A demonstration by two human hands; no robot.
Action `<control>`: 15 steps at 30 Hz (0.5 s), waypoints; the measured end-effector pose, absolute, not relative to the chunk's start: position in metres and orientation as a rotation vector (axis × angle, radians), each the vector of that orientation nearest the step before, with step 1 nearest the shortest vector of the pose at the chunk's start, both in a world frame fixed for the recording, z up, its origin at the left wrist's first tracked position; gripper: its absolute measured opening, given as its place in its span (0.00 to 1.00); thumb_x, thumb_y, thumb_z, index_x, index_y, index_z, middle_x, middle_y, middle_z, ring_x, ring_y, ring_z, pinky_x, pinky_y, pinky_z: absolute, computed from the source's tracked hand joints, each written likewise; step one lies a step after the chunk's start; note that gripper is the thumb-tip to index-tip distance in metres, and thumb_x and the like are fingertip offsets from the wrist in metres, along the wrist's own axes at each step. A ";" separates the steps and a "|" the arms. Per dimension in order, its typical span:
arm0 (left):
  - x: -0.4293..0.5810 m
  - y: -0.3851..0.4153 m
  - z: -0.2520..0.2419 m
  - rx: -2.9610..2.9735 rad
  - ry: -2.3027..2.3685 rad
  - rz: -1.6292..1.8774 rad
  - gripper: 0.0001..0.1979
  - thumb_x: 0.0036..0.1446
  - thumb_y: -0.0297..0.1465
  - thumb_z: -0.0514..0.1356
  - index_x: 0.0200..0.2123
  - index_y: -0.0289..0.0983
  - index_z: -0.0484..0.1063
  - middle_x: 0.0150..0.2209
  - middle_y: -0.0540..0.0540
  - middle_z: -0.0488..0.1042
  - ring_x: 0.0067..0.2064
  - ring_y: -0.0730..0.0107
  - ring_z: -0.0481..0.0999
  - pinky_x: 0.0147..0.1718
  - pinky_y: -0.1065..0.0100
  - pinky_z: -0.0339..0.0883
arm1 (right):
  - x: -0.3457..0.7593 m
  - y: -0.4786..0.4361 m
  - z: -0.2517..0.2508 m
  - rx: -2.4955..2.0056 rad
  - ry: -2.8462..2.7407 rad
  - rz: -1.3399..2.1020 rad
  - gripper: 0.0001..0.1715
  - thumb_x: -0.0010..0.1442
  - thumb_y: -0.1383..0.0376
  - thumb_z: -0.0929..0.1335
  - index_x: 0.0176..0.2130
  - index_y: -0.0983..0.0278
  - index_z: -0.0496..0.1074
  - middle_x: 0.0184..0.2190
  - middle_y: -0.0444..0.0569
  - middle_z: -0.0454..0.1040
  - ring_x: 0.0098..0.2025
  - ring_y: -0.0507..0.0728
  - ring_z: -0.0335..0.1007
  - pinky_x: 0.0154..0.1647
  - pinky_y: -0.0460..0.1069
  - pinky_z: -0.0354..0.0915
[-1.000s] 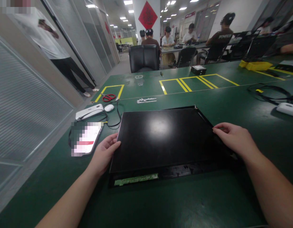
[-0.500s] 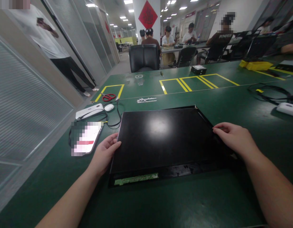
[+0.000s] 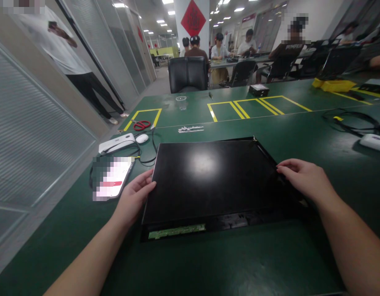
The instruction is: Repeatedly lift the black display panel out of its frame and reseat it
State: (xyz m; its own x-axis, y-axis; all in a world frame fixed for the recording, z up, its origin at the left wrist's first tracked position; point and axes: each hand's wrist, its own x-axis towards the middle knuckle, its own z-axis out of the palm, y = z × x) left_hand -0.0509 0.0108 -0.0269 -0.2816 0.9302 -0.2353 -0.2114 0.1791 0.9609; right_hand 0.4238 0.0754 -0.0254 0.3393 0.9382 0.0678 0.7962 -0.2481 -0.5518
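A large black flat display panel (image 3: pixel 208 181) lies on the green table (image 3: pixel 226 263), with a green circuit strip (image 3: pixel 176 231) showing along its near edge. My left hand (image 3: pixel 134 197) grips the panel's left edge, fingers curled around it. Against the right edge rests my right hand (image 3: pixel 303 177), its fingers bent over the rim. Both hands touch the panel on opposite sides.
A phone (image 3: pixel 112 181) lies just left of my left hand. Farther back left are a white device (image 3: pixel 116 143), a mouse (image 3: pixel 142 138), black cables and red scissors (image 3: pixel 141 124). A plastic cup (image 3: pixel 180 102), yellow floor-tape boxes (image 3: pixel 257 105) and seated people are beyond.
My left hand has slid slightly farther up the panel's left edge. The view has shifted a little; the panel and my right hand stay where they were.
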 end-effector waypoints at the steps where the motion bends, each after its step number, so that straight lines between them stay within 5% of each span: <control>1: -0.052 0.011 -0.028 0.777 1.388 1.341 0.40 0.38 0.37 0.82 0.58 0.36 0.81 0.40 0.46 0.87 0.41 0.58 0.87 0.42 0.64 0.78 | 0.424 0.075 -0.025 -2.112 -1.515 0.381 0.13 0.53 0.51 0.69 0.32 0.53 0.79 0.27 0.49 0.80 0.33 0.64 0.76 0.39 0.58 0.66; 4: -0.056 0.011 -0.032 0.888 1.419 1.318 0.40 0.43 0.41 0.80 0.60 0.36 0.80 0.51 0.41 0.86 0.53 0.48 0.85 0.55 0.54 0.77 | 0.425 0.074 -0.026 -2.107 -1.518 0.390 0.14 0.52 0.50 0.69 0.32 0.53 0.80 0.28 0.49 0.80 0.34 0.65 0.77 0.40 0.59 0.66; 8: -0.063 0.013 -0.037 1.139 1.564 1.314 0.34 0.47 0.44 0.76 0.57 0.38 0.82 0.64 0.36 0.79 0.68 0.40 0.74 0.70 0.44 0.64 | 0.425 0.075 -0.026 -2.116 -1.507 0.411 0.14 0.53 0.50 0.69 0.33 0.53 0.80 0.28 0.49 0.81 0.34 0.65 0.77 0.39 0.58 0.66; 15: -0.070 0.016 -0.043 1.347 1.759 1.185 0.29 0.47 0.46 0.72 0.51 0.39 0.84 0.68 0.34 0.72 0.74 0.36 0.66 0.72 0.42 0.61 | 0.423 0.075 -0.022 -2.132 -1.503 0.415 0.15 0.52 0.50 0.69 0.32 0.54 0.80 0.27 0.49 0.80 0.34 0.64 0.77 0.40 0.59 0.67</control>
State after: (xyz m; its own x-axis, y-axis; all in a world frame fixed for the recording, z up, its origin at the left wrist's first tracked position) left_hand -0.0705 0.0161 -0.0434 -0.2885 0.9564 0.0451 0.4010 0.0779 0.9128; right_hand 0.4229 0.0745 -0.0220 0.3457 0.9377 0.0352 0.7869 -0.2693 -0.5552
